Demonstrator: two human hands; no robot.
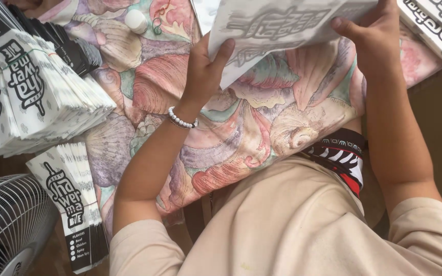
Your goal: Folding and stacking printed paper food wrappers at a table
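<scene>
As both hands grip its lower edge, left hand (203, 69) and right hand (374, 38) fingers pinched shut, the printed paper sleeve (277, 25), likely light, floppy, easily creased, hangs above the shell-patterned cloth (262, 122) at far centre.

Head view. The white printed paper sheet (282, 25) runs past the top edge, so its full outline is not visible. The right hand (372, 38) is cut at the top edge, its fingertips partly hidden behind the sheet. The white fan (6, 225) is cropped by the left and bottom edges. The stacks of printed paper bags (31, 97) pass beyond the left edge.
</scene>
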